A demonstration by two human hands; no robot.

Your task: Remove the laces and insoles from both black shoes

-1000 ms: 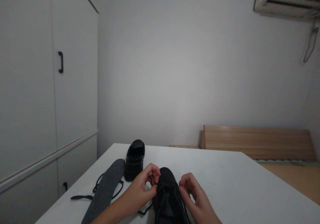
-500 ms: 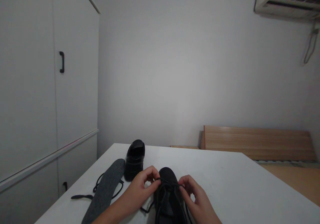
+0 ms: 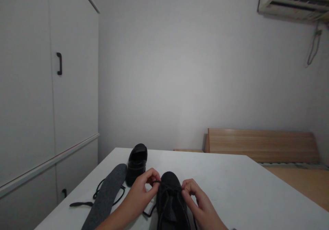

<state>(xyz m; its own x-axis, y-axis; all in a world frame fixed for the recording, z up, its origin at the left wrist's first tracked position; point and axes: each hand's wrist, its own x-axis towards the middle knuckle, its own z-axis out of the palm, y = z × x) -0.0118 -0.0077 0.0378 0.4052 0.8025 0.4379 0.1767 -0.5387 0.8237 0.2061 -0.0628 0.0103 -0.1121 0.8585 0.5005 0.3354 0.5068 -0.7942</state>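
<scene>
A black lace-up shoe [image 3: 169, 209] lies at the table's near edge, its toe pointing away from me. My left hand [image 3: 145, 187] pinches a black shoelace [image 3: 157, 181] at the left of the toe. On the other side, my right hand [image 3: 196, 199] has thumb and fingertips pressed together on the lace by the eyelets. The lace runs across the shoe between both hands, and a loose length hangs down at the left. The shoe's heel is cut off by the bottom of the view.
Beyond my left hand stands a second black shoe [image 3: 137, 165]. A grey insole [image 3: 108, 194] lies over a loose black lace [image 3: 97, 190] and a dark strip [image 3: 81, 204] on the white table [image 3: 231, 182]. A white cabinet [image 3: 74, 96] borders the left side.
My left hand has drawn slightly left, with more lace showing between its fingers and the shoe. The whole view has shifted a little.
</scene>
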